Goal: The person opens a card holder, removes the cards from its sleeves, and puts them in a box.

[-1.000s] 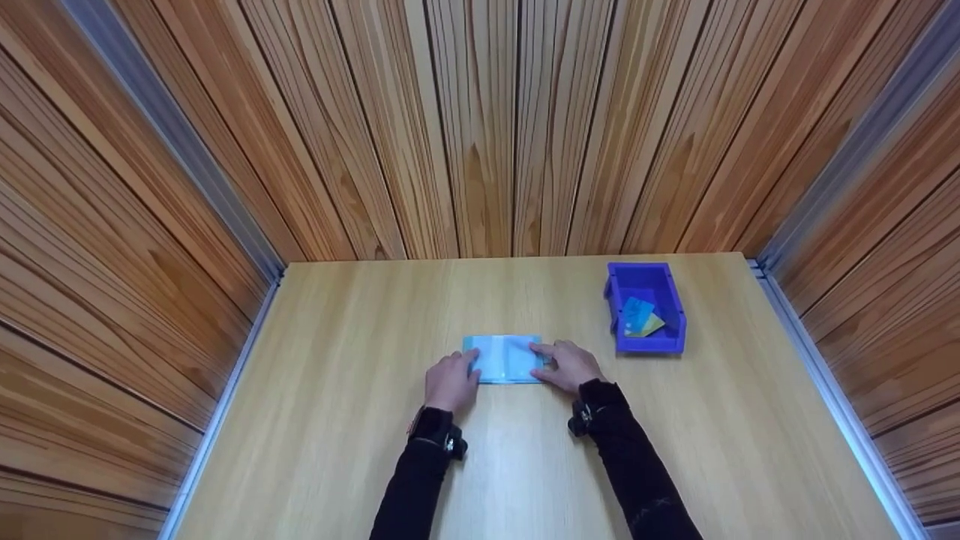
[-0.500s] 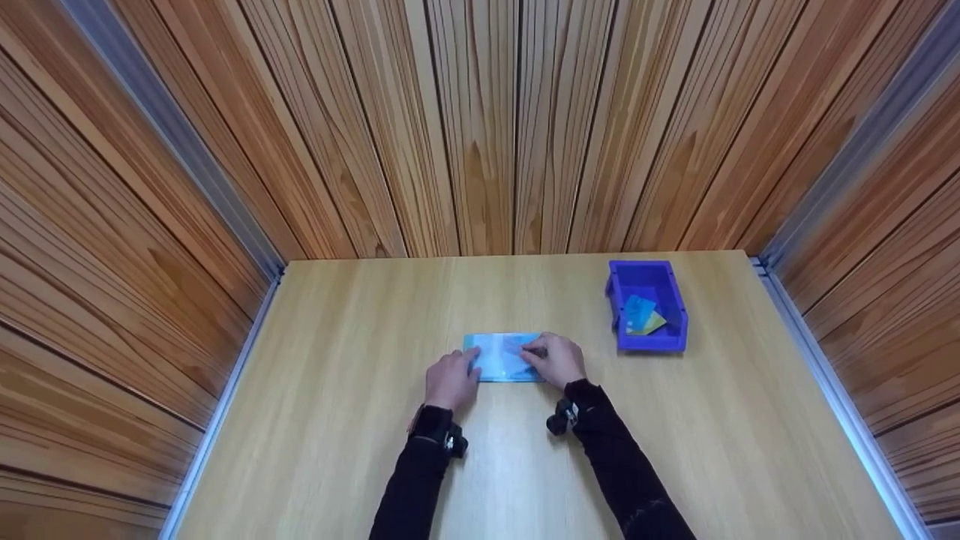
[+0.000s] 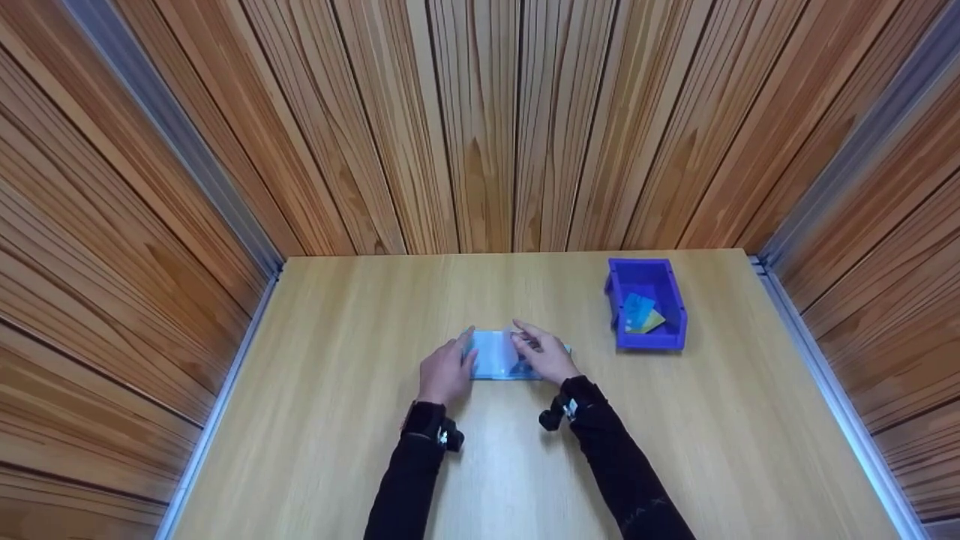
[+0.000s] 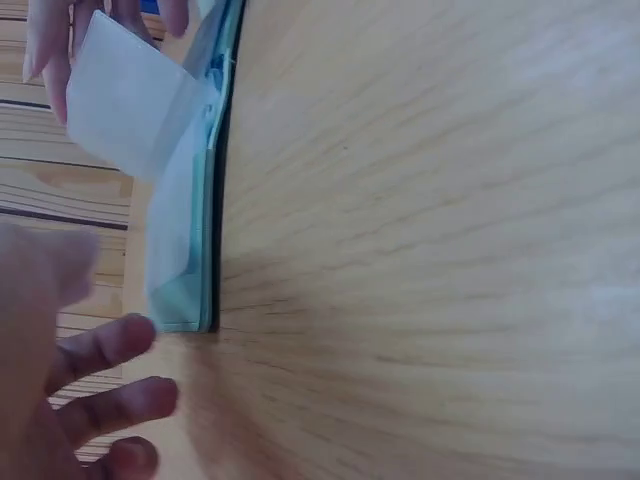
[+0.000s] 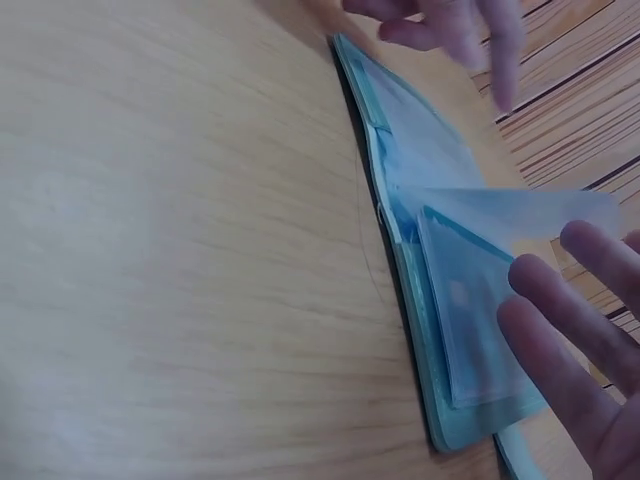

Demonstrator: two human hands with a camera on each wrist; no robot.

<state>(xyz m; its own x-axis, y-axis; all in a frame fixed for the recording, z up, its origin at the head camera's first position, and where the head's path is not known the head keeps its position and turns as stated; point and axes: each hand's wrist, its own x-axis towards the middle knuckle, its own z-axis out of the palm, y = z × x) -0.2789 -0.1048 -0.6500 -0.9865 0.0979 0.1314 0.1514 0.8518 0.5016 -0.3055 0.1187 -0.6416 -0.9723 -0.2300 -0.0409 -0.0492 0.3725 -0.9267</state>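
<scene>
Lifted since half a second ago, a clear plastic sleeve page (image 5: pixel 520 215) now stands up from the light-blue card-holder booklet (image 3: pixel 499 356) lying mid-table (image 3: pixel 337 450). Right hand (image 3: pixel 544 356) pinches that page; left hand (image 3: pixel 444 369) rests with straight fingers on the booklet's left edge. Nearby on the right, a blue plastic bin (image 3: pixel 645 279) holds teal and yellow cards (image 3: pixel 641 315).

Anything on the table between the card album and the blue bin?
No. In the head view, only bare table separates the card album from the blue bin.
</scene>
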